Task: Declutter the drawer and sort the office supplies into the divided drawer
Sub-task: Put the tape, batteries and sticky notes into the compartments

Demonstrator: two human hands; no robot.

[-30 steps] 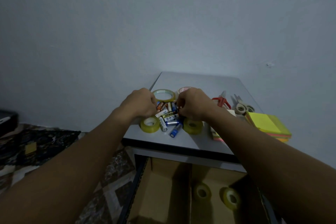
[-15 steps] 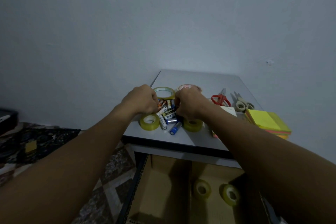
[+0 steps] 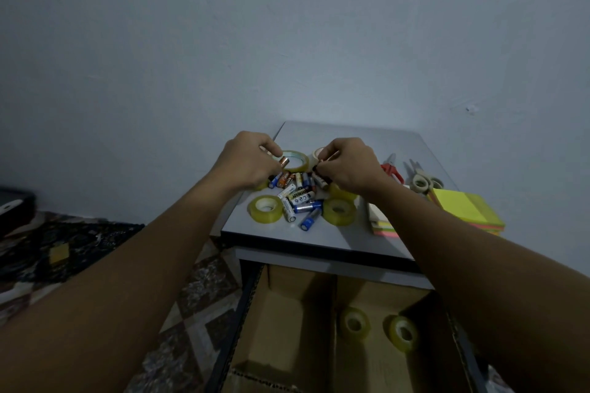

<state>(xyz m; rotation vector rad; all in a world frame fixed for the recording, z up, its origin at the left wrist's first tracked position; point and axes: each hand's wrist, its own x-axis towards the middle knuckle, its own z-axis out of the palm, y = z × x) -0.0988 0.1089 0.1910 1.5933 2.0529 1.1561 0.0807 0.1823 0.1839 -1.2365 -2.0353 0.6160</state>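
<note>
Just behind the worktop (image 3: 357, 140) front edge, batteries (image 3: 298, 196) heaped between tape rolls (image 3: 265, 208). One copper-tipped cell (image 3: 283, 162) pinched by left hand (image 3: 249, 159), one dark cell (image 3: 319, 178) pinched by right hand (image 3: 351, 166). Likely hazards: fingertip slip; nudged cells rolling over that edge into the wrong drawer (image 3: 297, 313) compartment.

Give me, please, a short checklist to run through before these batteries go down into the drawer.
1. Left hand has the copper-tipped battery in its grip: ok.
2. Right hand has the black battery in its grip: ok.
3. More batteries hidden in either palm: cannot tell.
4. Drawer open below the table: ok.
5. Two tape rolls sit in the drawer's right compartment, past the divider: ok.
6. Battery pile all sorted: not ok, many lie on the table.
</note>
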